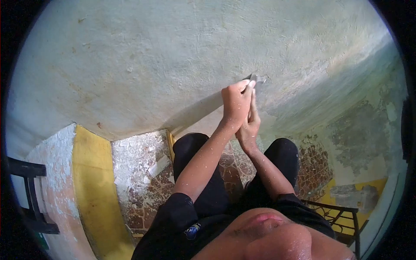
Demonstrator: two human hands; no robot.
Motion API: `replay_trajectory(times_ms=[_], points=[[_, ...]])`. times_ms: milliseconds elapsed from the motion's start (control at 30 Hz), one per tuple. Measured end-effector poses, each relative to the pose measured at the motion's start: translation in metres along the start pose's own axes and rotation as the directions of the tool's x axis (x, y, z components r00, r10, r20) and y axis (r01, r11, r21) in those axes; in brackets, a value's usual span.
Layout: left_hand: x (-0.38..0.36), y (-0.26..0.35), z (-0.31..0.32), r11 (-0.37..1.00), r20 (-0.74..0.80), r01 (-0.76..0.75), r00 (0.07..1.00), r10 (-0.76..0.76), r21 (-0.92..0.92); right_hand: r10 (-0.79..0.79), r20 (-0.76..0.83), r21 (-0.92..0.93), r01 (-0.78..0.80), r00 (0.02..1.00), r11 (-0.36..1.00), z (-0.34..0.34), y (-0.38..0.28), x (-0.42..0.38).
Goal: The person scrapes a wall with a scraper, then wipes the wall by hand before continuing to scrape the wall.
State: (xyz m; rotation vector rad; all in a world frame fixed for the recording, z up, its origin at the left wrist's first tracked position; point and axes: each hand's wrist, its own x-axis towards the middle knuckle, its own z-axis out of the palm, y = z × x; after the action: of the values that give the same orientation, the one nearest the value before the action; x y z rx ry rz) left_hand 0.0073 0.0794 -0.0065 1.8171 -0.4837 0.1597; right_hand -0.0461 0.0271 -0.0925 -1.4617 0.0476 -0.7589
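Wall fills most of my view, straight ahead of me, pale and rough; its bumps could snag an edge pushed along it, or make it skip. Below, the brown patterned floor is strewn with white debris, which might slip under me if I shift my weight. Left of my legs a yellow band runs out from the wall's foot, well apart from my hands. My bent left knee and right knee stand beneath my arms and could stop a forearm on a low stroke. Off to the right is a metal rack, to the far left a black frame; neither stands in the way. My left hand has its fingers curled tight, thumb forward; my right hand lies against it, fingers nearly straight, and I can't tell whether they grip anything. If my push turns uneven, those knuckles could scrape on the rough surface. Smallest, the grey flat tool pokes from my left fingers, seemingly touching the wall; tilted too steeply, it could gouge.
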Motion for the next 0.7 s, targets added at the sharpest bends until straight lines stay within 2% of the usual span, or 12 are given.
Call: replay_trajectory(times_ms=[67,100,133,200,233,267,400,467,533,600,633,700], points=[[0.01,0.024,0.016,0.94,-0.188,-0.28,0.951,0.244,-0.195,-0.232,-0.037,-0.119,0.226,0.972,0.967,-0.008,-0.015,0.025],[0.02,0.04,0.023,0.953,-0.145,-0.221,0.97,0.194,-0.207,-0.138,-0.064,0.041,0.141,0.988,0.989,-0.009,-0.045,0.036],[0.026,0.051,0.033,0.919,-0.119,-0.186,0.981,0.154,-0.347,-0.15,-0.06,0.034,0.152,0.987,0.988,-0.013,-0.061,0.044],[0.025,0.057,0.042,0.9,-0.133,-0.22,0.974,0.183,-0.375,-0.188,-0.108,0.013,0.191,0.976,0.982,-0.022,-0.08,0.056],[0.023,0.051,0.048,0.904,-0.156,-0.249,0.966,0.206,-0.348,-0.226,-0.106,-0.013,0.226,0.968,0.974,-0.025,-0.068,0.054],[0.021,0.038,0.055,0.908,-0.175,-0.276,0.957,0.23,-0.317,-0.187,-0.126,-0.07,0.179,0.974,0.981,-0.036,-0.028,0.053],[-0.002,0.002,0.046,0.974,0.015,-0.159,0.986,0.164,-0.161,-0.099,-0.143,-0.06,0.091,0.985,0.994,-0.038,0.0,0.015],[-0.009,-0.011,0.029,0.994,0.127,-0.088,0.989,0.08,0.065,-0.093,-0.032,-0.197,0.085,0.995,0.977,-0.035,0.001,0.002],[-0.014,-0.018,0.02,0.991,0.068,-0.133,0.989,0.135,-0.034,-0.007,0.005,-0.204,0.008,1.0,0.979,-0.038,-0.003,-0.003],[-0.012,-0.024,0.012,0.991,0.03,-0.134,0.99,0.134,-0.005,0.375,0.076,-0.392,-0.318,0.924,0.863,-0.04,-0.009,-0.01],[-0.01,-0.026,0.01,0.991,0.039,-0.135,0.99,0.135,0.007,-0.016,0.104,-0.411,0.057,0.994,0.91,-0.04,0.019,-0.016],[-0.006,-0.026,0.006,0.997,0.062,0.054,0.997,-0.051,-0.057,0.029,0.119,-0.382,0.019,0.992,0.924,-0.035,0.01,-0.02]])
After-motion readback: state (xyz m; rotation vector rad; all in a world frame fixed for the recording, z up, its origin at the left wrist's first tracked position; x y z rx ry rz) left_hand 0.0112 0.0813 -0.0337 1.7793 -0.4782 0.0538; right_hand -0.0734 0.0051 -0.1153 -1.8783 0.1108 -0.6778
